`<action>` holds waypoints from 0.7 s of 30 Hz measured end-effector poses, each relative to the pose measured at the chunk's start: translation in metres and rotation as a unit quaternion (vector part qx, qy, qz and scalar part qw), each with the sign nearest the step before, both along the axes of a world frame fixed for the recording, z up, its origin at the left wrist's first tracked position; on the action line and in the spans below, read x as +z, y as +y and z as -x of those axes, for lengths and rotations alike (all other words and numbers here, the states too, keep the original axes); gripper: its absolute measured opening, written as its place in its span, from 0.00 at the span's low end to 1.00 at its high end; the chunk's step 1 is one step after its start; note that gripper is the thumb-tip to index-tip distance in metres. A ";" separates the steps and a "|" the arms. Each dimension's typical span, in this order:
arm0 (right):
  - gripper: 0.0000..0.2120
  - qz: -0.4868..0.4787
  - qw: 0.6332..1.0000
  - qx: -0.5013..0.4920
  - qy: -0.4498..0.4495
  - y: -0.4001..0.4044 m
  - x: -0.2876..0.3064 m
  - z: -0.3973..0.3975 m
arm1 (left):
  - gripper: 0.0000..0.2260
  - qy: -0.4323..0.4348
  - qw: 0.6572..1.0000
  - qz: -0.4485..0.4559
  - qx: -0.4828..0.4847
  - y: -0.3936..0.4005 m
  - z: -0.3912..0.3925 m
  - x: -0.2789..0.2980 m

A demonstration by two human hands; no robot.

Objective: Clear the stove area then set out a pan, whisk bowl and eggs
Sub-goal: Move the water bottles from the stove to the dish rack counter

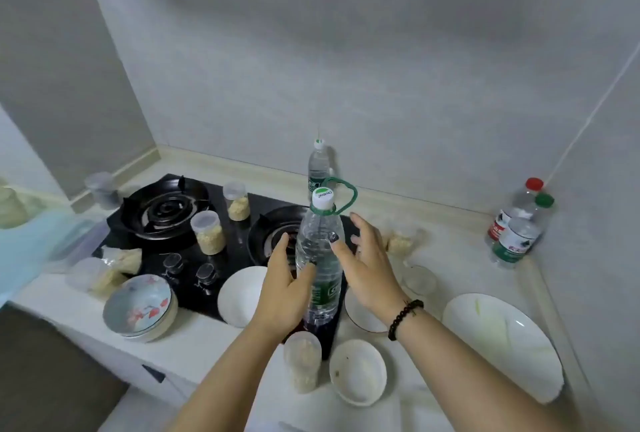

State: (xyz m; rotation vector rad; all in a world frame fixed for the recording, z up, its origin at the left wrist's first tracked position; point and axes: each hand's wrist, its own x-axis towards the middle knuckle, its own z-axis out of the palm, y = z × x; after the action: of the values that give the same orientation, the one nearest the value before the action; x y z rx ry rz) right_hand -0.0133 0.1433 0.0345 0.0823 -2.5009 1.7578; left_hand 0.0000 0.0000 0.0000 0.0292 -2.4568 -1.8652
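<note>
A pale bench (pixel 214 338) fills the lower frame, walled at the back and right, its front edge dropping away at lower left. A black stove (pixel 221 224) sits at centre left, crowded. The clearing looks barely begun: two jars (pixel 210 232) stand between the burners, a white bowl (pixel 240 295) overlaps the stove's front edge, and a tall water bottle (pixel 320 258) stands upright at centre frame. No pan, whisk bowl or eggs are visible.

Open room is scarce. A large plate (pixel 502 345) takes the lower right, a patterned bowl (pixel 140 305) the lower left, and spare bottles (pixel 519 224) the right corner.

The left hand (pixel 287 288) wraps the bottle's lower body, thumb across the front. The right hand (pixel 367 265) is spread, fingers straight, with one fingertip at the bottle's shoulder.
</note>
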 end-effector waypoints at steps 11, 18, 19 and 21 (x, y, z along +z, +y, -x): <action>0.10 0.041 0.998 0.052 -0.014 -0.006 -0.001 0.058 | 0.34 0.076 0.986 -0.042 -0.145 -0.008 0.047 0.005; 0.15 0.107 0.994 -0.003 -0.014 0.000 -0.003 0.080 | 0.38 0.099 0.975 -0.079 -0.180 0.006 0.086 0.005; 0.15 0.119 0.993 -0.015 -0.012 0.001 -0.003 0.080 | 0.38 0.098 0.975 -0.087 -0.181 0.009 0.089 0.004; 0.17 0.136 0.990 -0.032 -0.014 0.009 -0.008 0.079 | 0.37 0.097 0.975 -0.093 -0.177 0.017 0.094 0.000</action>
State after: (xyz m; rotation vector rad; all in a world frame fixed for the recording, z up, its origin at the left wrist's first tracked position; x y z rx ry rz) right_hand -0.0922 0.1527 0.0270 -0.0387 -2.2285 2.0642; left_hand -0.0940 0.0170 -0.0003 -0.5899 -2.2630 -2.1066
